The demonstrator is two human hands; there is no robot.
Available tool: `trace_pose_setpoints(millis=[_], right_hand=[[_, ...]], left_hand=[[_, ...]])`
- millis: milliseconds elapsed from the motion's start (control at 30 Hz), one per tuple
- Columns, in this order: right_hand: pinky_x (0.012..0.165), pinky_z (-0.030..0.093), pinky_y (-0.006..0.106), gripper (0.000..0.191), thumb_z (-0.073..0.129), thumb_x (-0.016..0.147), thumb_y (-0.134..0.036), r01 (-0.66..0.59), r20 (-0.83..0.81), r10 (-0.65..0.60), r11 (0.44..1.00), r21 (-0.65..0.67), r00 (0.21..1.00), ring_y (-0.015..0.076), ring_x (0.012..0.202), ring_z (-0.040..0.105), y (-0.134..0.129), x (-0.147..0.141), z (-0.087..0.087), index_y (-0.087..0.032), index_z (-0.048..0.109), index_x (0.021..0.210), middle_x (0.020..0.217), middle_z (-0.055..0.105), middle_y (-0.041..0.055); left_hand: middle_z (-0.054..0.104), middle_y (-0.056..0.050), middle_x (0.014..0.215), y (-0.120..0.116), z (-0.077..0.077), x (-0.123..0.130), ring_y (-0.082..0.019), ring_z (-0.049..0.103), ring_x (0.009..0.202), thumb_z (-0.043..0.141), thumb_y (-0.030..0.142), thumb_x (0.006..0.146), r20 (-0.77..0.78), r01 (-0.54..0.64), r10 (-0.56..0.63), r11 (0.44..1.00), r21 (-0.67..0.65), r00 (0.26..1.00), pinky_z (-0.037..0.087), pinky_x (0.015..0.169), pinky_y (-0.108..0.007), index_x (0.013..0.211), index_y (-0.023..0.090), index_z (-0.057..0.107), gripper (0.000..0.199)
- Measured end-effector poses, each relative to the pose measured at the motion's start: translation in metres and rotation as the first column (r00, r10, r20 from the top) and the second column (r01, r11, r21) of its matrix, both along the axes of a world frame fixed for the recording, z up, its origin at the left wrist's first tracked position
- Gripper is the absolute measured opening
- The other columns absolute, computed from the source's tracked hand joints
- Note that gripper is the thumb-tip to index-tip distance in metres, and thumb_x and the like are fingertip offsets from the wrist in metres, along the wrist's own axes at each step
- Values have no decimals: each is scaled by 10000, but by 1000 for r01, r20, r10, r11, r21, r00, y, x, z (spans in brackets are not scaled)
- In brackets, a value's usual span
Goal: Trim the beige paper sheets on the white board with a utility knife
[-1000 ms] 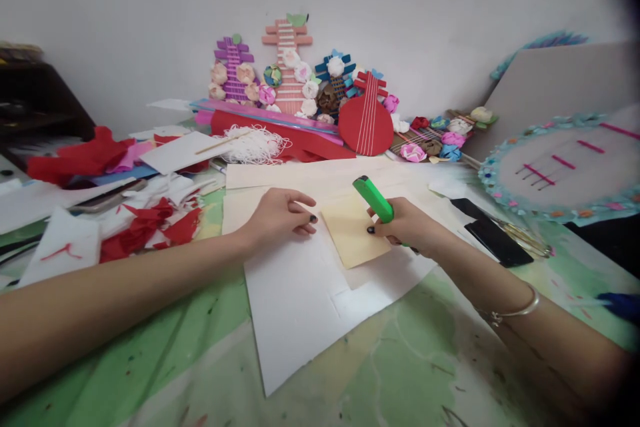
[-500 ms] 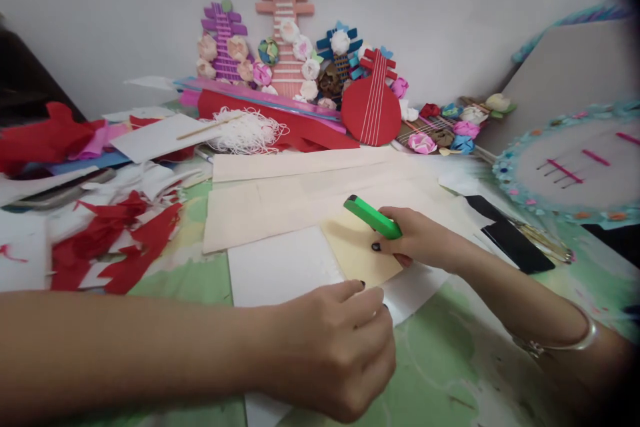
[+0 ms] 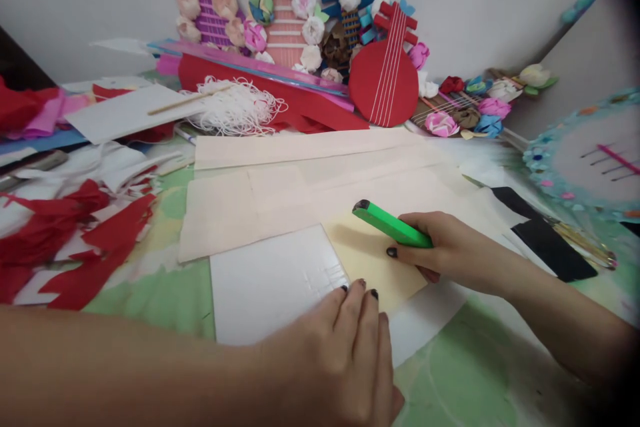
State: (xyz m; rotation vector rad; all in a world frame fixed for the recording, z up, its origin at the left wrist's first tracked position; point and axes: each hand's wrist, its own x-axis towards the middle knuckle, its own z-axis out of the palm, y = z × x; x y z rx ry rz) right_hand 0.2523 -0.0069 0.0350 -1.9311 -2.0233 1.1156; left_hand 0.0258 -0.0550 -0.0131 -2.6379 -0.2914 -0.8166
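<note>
My right hand [image 3: 435,247] is closed around a green utility knife [image 3: 393,223], its dark end pointing up and left; I see no blade. Beneath it lies a pale yellow card [image 3: 370,260] on a white sheet [image 3: 270,280] with a strip of clear tape or film along its edge. My left hand [image 3: 350,353] lies with fingers stretched out, fingertips on the sheet at the yellow card's lower left edge. It holds nothing.
Cream paper strips [image 3: 300,150] lie beyond the sheet. Red scraps [image 3: 110,240], white string [image 3: 240,107] and a thin stick are at left. Decorated toy instruments, one a red lute [image 3: 383,90], stand by the wall. Black-handled scissors [image 3: 553,247] rest at right.
My left hand has gone from loosely curled to stretched out on the sheet. My right hand keeps the green utility knife over the yellow card. The view has tilted down and moved closer.
</note>
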Motion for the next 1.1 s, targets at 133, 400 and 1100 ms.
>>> trace_pose_setpoints(millis=[133,400,1100], right_hand=[[494,374,271,228,585,832,-327,-12,37,12,1000,9,999,129,469,528,-1,0,0,-216,553,635,482,600,-12],[495,372,261,259,571,839,-325,-19,31,19,1000,3,999,115,474,512,-1,1,0,-207,543,610,484,577,-24],[475,363,254,278,584,825,-320,0,64,0,1000,7,998,100,459,490,-3,-4,1,-200,528,581,473,567,-32]], left_hand=[[742,-200,986,0,3,-1,-329,722,949,485,291,945,-32,28,-29,999,-26,999,638,751,-397,994,29,730,363],[734,-168,1055,2,11,-13,-312,706,995,473,262,942,-183,120,-121,993,-17,976,628,788,-398,1049,68,712,325],[721,-11,1109,3,26,-25,-207,671,1018,389,158,966,-352,262,-289,957,-122,890,595,853,-326,1108,233,696,347]])
